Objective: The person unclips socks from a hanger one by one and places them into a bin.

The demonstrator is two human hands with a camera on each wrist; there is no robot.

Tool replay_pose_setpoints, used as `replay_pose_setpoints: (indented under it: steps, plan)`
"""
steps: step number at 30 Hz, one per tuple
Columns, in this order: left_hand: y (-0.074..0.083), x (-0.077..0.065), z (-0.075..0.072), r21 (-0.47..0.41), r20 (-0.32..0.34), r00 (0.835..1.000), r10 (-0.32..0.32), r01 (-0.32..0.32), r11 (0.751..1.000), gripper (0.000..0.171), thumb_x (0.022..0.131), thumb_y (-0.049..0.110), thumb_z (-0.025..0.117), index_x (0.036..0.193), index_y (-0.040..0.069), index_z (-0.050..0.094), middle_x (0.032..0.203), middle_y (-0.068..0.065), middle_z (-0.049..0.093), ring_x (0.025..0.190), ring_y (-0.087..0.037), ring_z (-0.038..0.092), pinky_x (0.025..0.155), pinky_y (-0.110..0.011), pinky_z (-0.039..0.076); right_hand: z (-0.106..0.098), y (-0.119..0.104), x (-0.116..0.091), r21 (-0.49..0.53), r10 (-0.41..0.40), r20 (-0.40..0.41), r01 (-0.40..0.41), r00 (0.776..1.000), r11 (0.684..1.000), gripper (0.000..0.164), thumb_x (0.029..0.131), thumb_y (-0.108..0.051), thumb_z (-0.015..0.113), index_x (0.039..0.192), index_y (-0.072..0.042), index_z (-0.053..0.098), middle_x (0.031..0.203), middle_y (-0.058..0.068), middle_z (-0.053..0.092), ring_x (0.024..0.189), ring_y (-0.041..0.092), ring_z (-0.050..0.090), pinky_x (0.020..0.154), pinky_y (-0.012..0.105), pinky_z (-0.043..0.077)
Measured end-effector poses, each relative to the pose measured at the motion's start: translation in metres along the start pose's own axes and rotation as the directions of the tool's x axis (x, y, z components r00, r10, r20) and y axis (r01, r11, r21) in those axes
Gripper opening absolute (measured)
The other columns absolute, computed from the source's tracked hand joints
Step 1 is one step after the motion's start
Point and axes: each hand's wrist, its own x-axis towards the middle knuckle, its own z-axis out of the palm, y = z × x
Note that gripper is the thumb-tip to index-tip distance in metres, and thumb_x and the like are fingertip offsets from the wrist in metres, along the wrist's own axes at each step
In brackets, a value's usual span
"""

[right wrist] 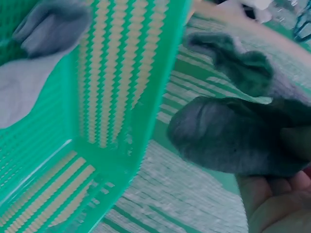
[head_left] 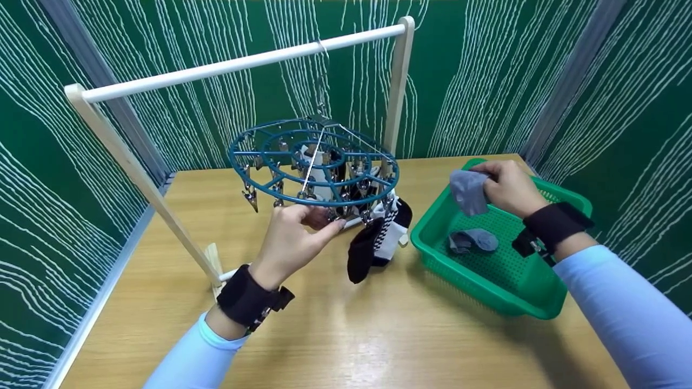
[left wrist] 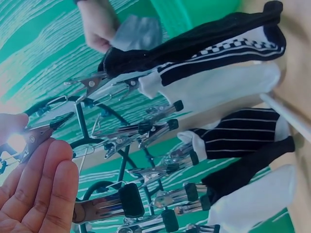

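Note:
My right hand (head_left: 513, 186) pinches a grey sock (head_left: 469, 192) above the green basket; in the right wrist view the held sock (right wrist: 228, 136) hangs in front of the fingers. Another grey sock (head_left: 473, 241) lies in the basket (head_left: 486, 297). At the near rim of a round blue clip hanger (head_left: 259, 185), my left hand (head_left: 289, 243) holds a metal clip (left wrist: 36, 138) between thumb and fingers. No sock is in that clip. A black sock (head_left: 363, 251) and a checkered white-and-black sock (head_left: 386, 237) hang from clips to the right of the left hand.
The hanger hooks over the white bar (head_left: 243, 62) of a wooden rack (head_left: 135, 167) standing on the table (head_left: 346, 335). More socks, including a striped one (left wrist: 238, 133) and a white one (left wrist: 257, 194), hang further back. Several clips hang without socks.

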Motion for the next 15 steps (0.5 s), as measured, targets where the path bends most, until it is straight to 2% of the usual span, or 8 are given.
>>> replay_pose_setpoints:
  steps: [3, 5, 6, 9, 10, 12, 14, 15]
  plan:
    - [0.000, 0.000, 0.000, 0.004, 0.003, 1.000, 0.002, -0.002, 1.000, 0.013, 0.091, 0.012, 0.087, 0.094, 0.000, 0.082, 0.085, -0.011, 0.082, 0.075, -0.021, 0.078, 0.076, -0.036, 0.067, -0.002, 0.015, 0.004, -0.051, 0.034, 0.019, -0.033, 0.999, 0.998, 0.040, 0.104, 0.005, 0.042, 0.133, 0.014, 0.069, 0.130, 0.038, 0.070, 0.077, 0.002, 0.061, 0.061, 0.018, 0.045]
    - [0.000, 0.000, 0.000, 0.006, 0.006, 1.000, 0.002, -0.002, 1.000, 0.013, 0.091, 0.012, 0.087, 0.094, 0.000, 0.082, 0.085, -0.010, 0.082, 0.075, -0.021, 0.077, 0.076, -0.036, 0.067, -0.002, 0.024, 0.007, -0.080, 0.051, 0.033, -0.048, 0.998, 0.996, 0.041, 0.104, 0.005, 0.041, 0.134, 0.015, 0.068, 0.131, 0.040, 0.069, 0.071, 0.014, 0.060, 0.058, 0.022, 0.040]
    - [-0.001, 0.000, 0.000, 0.005, 0.007, 1.000, 0.001, -0.001, 1.000, 0.013, 0.091, 0.012, 0.087, 0.094, 0.000, 0.082, 0.085, -0.010, 0.082, 0.075, -0.021, 0.077, 0.076, -0.036, 0.067, -0.002, 0.029, 0.008, -0.095, 0.058, 0.038, -0.054, 0.998, 0.994, 0.042, 0.104, 0.005, 0.040, 0.134, 0.016, 0.067, 0.131, 0.042, 0.067, 0.073, 0.021, 0.063, 0.059, 0.022, 0.040]
    - [-0.001, -0.001, 0.000, 0.004, 0.014, 1.000, -0.003, 0.003, 1.000, 0.014, 0.092, 0.012, 0.087, 0.094, -0.001, 0.082, 0.084, -0.010, 0.082, 0.074, -0.021, 0.077, 0.076, -0.035, 0.066, -0.001, 0.044, 0.012, -0.128, 0.086, 0.064, -0.077, 0.994, 0.989, 0.043, 0.102, 0.007, 0.039, 0.135, 0.019, 0.064, 0.135, 0.045, 0.063, 0.090, 0.047, 0.068, 0.063, 0.023, 0.041]
    - [-0.001, -0.001, 0.000, 0.003, 0.014, 1.000, -0.003, 0.003, 1.000, 0.014, 0.092, 0.012, 0.087, 0.094, -0.001, 0.082, 0.084, -0.010, 0.082, 0.074, -0.021, 0.077, 0.076, -0.035, 0.066, -0.001, 0.048, 0.012, -0.139, 0.100, 0.074, -0.089, 0.992, 0.986, 0.044, 0.102, 0.007, 0.038, 0.136, 0.019, 0.063, 0.137, 0.046, 0.062, 0.097, 0.052, 0.067, 0.066, 0.026, 0.043]
    - [-0.001, -0.001, 0.000, 0.003, 0.014, 1.000, -0.005, 0.005, 1.000, 0.016, 0.091, 0.012, 0.087, 0.095, -0.002, 0.082, 0.085, -0.011, 0.082, 0.074, -0.021, 0.077, 0.076, -0.036, 0.067, 0.000, 0.056, 0.014, -0.172, 0.129, 0.093, -0.112, 0.987, 0.979, 0.045, 0.101, 0.007, 0.038, 0.138, 0.020, 0.061, 0.138, 0.046, 0.060, 0.116, 0.057, 0.064, 0.076, 0.033, 0.050]
    - [-0.001, -0.001, 0.000, 0.004, 0.012, 1.000, -0.008, 0.008, 1.000, 0.015, 0.091, 0.012, 0.087, 0.096, -0.002, 0.082, 0.085, -0.011, 0.082, 0.075, -0.022, 0.077, 0.076, -0.038, 0.067, 0.003, 0.063, 0.015, -0.212, 0.157, 0.113, -0.130, 0.981, 0.969, 0.046, 0.101, 0.007, 0.038, 0.139, 0.020, 0.060, 0.138, 0.047, 0.059, 0.122, 0.061, 0.062, 0.086, 0.046, 0.058]
    - [-0.001, -0.001, 0.000, 0.003, 0.010, 1.000, -0.005, 0.005, 1.000, 0.016, 0.091, 0.012, 0.087, 0.096, -0.002, 0.082, 0.085, -0.011, 0.082, 0.075, -0.022, 0.077, 0.076, -0.038, 0.067, 0.004, 0.066, 0.015, -0.229, 0.169, 0.123, -0.138, 0.978, 0.964, 0.046, 0.100, 0.007, 0.039, 0.138, 0.021, 0.060, 0.137, 0.047, 0.059, 0.122, 0.062, 0.061, 0.088, 0.055, 0.057]
